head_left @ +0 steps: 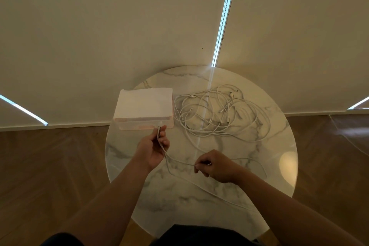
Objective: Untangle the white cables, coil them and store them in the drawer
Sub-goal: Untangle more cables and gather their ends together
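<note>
One cable [179,163] held by left hand [154,149] and right hand [216,167]; one drawer [143,106].

Both bare forearms reach forward from the lower edge. The left hand [153,149], palm turned inward, curls its fingers [165,142] round a white cable [180,162]. The right hand [218,168], knuckles up, pinches the same cable.

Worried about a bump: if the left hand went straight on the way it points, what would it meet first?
Probably the drawer, just beyond the left hand and the cable it holds; depth is unclear.
</note>
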Demonstrator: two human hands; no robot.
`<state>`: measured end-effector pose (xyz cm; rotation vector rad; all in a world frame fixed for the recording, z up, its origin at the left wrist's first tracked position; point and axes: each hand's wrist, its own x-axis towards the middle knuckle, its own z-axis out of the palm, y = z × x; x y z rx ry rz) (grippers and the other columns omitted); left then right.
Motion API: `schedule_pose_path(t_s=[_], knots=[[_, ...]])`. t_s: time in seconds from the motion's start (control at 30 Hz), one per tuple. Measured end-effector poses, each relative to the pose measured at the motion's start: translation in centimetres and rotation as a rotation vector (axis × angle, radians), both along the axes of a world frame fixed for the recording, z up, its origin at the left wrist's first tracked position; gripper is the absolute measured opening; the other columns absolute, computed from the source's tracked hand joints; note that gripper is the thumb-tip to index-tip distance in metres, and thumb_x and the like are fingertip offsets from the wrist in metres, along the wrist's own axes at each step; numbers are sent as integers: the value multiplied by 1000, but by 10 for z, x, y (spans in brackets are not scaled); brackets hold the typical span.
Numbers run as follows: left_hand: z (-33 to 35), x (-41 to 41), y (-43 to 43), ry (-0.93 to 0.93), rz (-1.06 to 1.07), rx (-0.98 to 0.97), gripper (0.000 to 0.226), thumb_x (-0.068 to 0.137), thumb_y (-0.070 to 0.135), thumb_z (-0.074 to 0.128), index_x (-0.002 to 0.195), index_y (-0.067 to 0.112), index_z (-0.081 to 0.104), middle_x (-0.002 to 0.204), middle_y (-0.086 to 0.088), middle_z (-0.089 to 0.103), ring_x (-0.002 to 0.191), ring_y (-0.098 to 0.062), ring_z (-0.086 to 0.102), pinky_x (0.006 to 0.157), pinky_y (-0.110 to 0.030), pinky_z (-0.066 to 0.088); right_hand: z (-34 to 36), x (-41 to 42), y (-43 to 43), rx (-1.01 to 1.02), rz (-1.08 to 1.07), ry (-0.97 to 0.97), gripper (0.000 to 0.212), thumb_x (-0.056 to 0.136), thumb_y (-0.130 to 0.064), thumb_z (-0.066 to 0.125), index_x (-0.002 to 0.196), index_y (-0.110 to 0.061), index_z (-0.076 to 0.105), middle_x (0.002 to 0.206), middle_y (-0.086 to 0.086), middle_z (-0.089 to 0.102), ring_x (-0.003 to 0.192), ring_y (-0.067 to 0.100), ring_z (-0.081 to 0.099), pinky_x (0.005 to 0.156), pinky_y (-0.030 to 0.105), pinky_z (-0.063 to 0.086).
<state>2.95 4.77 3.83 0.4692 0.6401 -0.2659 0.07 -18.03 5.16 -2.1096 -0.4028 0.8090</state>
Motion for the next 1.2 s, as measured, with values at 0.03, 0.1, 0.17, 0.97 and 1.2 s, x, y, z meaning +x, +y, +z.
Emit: schedule_pose_path(t_s=[0.03,0.1,0.17,0.97,1.2], knots=[[1,0,-1,2,3,-1,30,103,21,39,94,2,61,58,1,53,43,-7,46,45,-18,45,0,0,1,-5,-11,-14,20,93,-14,57,82,-13,73,57,-6,56,50,2,50,60,15,42],[0,0,1,3,22,0,31,104,22,37,88,8,59,55,2,51,43,-8,48,47,-18,47,-1,0,3,-19,-38,-28,21,93,-13,56,80,-15,72,57,-4,56,47,2,48,54,13,39],[-2,0,4,2,20,26,33,105,26,33,83,14,54,52,6,43,40,-7,42,45,-18,43,-5,2,4,-39,-76,-38,22,93,-15,56,77,-19,71,58,-2,57,46,3,46,52,15,37],[7,-13,24,-121,-604,870,30,106,25,36,82,12,48,87,-9,71,39,-7,18,40,-20,13,-2,34,-58,-342,10,-92,27,94,-23,56,72,-29,68,63,-4,61,56,4,50,58,20,37],[13,-16,-25,-224,-791,766,30,106,24,35,81,11,46,108,-13,72,40,-9,14,45,-24,9,19,44,6,-249,-27,-290,28,96,-25,57,82,-9,75,52,-10,50,48,3,46,49,14,32]])
